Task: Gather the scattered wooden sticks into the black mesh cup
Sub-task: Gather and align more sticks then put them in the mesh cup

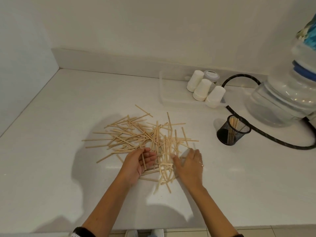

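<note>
Several thin wooden sticks (136, 134) lie scattered in a loose pile in the middle of the white counter (59, 151). The black mesh cup (233, 130) stands to the right of the pile with a few sticks upright inside it. My left hand (140, 161) lies palm up at the pile's near edge, fingers relaxed, with a stick lying across the palm. My right hand (189, 165) is palm down with spread fingers, touching the sticks at the pile's near right side.
A clear tray (164, 93) with white paper cups (203, 89) on their sides and a small lidded jar (211, 76) sits at the back. A black cable (266, 135) curves behind the mesh cup. A large water bottle (282, 100) stands at the right. Walls close the back and left.
</note>
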Tool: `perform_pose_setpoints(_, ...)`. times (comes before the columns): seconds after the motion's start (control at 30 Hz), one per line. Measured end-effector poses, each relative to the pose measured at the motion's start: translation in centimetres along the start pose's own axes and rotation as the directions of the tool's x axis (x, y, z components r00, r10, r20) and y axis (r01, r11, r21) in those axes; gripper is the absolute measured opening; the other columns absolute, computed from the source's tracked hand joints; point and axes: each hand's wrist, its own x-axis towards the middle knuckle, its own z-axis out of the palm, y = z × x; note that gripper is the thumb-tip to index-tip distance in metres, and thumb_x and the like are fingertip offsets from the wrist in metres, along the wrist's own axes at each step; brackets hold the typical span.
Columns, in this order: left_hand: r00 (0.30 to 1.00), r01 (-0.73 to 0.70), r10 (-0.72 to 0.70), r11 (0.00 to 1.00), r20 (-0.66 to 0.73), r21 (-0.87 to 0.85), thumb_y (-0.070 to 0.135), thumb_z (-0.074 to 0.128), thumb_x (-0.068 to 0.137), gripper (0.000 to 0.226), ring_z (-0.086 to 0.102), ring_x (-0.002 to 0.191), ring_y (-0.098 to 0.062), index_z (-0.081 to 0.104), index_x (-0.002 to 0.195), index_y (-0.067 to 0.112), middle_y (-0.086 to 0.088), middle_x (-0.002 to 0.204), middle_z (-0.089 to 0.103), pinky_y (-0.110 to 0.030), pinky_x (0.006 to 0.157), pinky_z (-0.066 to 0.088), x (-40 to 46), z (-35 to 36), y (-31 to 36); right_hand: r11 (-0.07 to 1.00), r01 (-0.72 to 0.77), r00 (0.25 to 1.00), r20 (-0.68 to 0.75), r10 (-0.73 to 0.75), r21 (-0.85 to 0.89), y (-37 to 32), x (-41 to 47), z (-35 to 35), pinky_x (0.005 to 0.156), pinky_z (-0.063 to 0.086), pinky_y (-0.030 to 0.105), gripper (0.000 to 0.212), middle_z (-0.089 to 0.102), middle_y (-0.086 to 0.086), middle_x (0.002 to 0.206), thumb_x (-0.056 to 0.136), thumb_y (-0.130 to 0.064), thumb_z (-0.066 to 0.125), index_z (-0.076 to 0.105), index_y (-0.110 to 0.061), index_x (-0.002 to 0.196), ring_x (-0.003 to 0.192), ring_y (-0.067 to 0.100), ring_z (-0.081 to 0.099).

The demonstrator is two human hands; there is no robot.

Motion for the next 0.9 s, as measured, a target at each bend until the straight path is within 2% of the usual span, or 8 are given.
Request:
perform_pose_setpoints(0.17,1.0,-0.02,0.02,0.999,-0.003,-0.037,0.014,0.042,0.099,0.026,0.071,0.067,-0.023,0.062,0.095,-0.003,-0.016,0.075,0.072,-0.031,0.059,0.06,0.3,0.0,-0.3,0.979,0.204,0.975,0.093,-0.203,-0.001,-1.4,-0.6,1.3,0.117,0.011,0.047,0.101,0.011,0.021,0.156,0.075,-0.079,0.039,0.018,-0.013,0.148,0.145,0.034,0.006)
perform_pose_setpoints(0.3,1.0,-0.022,0.021,0.999,-0.005,-0.048,0.014,0.042,0.099,0.025,0.07,0.063,-0.021,0.062,0.097,-0.002,-0.014,0.072,0.071,-0.028,0.056,0.058,0.2,-0.2,-0.3,0.957,0.286,0.943,0.194,-0.271,-0.051,-1.3,-0.4,1.7,0.116,0.004,0.052,0.123,0.0,0.022,0.157,0.05,-0.096,0.03,0.015,-0.023,0.149,0.145,0.036,-0.005)
perform_pose_setpoints(0.37,1.0,-0.019,0.018,0.999,-0.007,-0.05,0.014,0.042,0.099,0.025,0.068,0.06,-0.019,0.062,0.097,-0.001,-0.012,0.07,0.07,-0.027,0.056,0.058,0.3,-0.3,-0.2,0.943,0.323,0.927,0.23,-0.296,-0.086,-0.8,-0.2,1.7,0.116,0.001,0.051,0.12,-0.005,0.021,0.157,0.053,-0.094,0.037,0.013,-0.026,0.149,0.145,0.037,-0.008)
perform_pose_setpoints(0.43,1.0,-0.013,0.012,0.999,-0.012,-0.05,0.015,0.043,0.099,0.025,0.066,0.059,-0.017,0.063,0.098,-0.001,-0.011,0.07,0.069,-0.026,0.055,0.057,0.3,-0.4,-0.2,0.937,0.338,0.928,0.2,-0.315,-0.092,-0.5,-0.2,1.6,0.117,0.005,0.048,0.102,-0.001,0.019,0.158,0.067,-0.085,0.043,0.019,-0.029,0.149,0.146,0.035,-0.004)
perform_pose_setpoints(0.53,1.0,0.01,-0.01,0.999,-0.014,-0.039,0.017,0.045,0.098,0.026,0.064,0.055,-0.015,0.065,0.098,0.001,-0.009,0.069,0.068,-0.024,0.053,0.055,0.4,-0.5,-0.2,0.929,0.36,0.931,0.097,-0.352,-0.088,-0.4,0.0,1.5,0.116,0.019,0.043,0.066,0.017,0.016,0.157,0.087,-0.064,0.043,0.037,-0.029,0.143,0.146,0.031,0.012)
perform_pose_setpoints(0.63,1.0,0.016,-0.015,1.0,0.013,-0.026,0.018,0.046,0.098,0.026,0.062,0.054,-0.013,0.066,0.098,0.002,-0.007,0.069,0.067,-0.023,0.05,0.053,0.4,-0.7,0.0,0.923,0.377,0.926,0.049,-0.374,-0.075,-0.5,0.1,1.3,0.112,0.033,0.038,0.043,0.036,0.009,0.15,0.097,-0.042,0.041,0.048,-0.025,0.136,0.142,0.026,0.027)
perform_pose_setpoints(0.77,1.0,-0.014,0.015,1.0,0.027,-0.023,0.018,0.045,0.098,0.026,0.061,0.055,-0.013,0.065,0.099,0.002,-0.008,0.07,0.067,-0.023,0.049,0.052,0.5,-0.5,0.0,0.903,0.411,0.908,-0.026,-0.417,-0.121,-0.6,0.6,0.6,0.086,0.051,0.03,0.028,0.059,0.001,0.122,0.096,-0.022,0.047,0.059,-0.019,0.122,0.114,0.019,0.054)
perform_pose_setpoints(0.9,0.998,-0.052,0.051,0.998,0.029,0.019,0.016,0.043,0.099,0.026,0.062,0.057,-0.015,0.064,0.1,0.0,-0.009,0.07,0.067,-0.025,0.053,0.054,0.4,0.0,-0.2,0.869,0.452,0.886,-0.008,-0.463,-0.202,-0.3,1.4,-0.1,0.065,0.044,0.024,0.025,0.066,0.0,0.102,0.088,-0.004,0.051,0.062,-0.015,0.108,0.088,0.018,0.06)
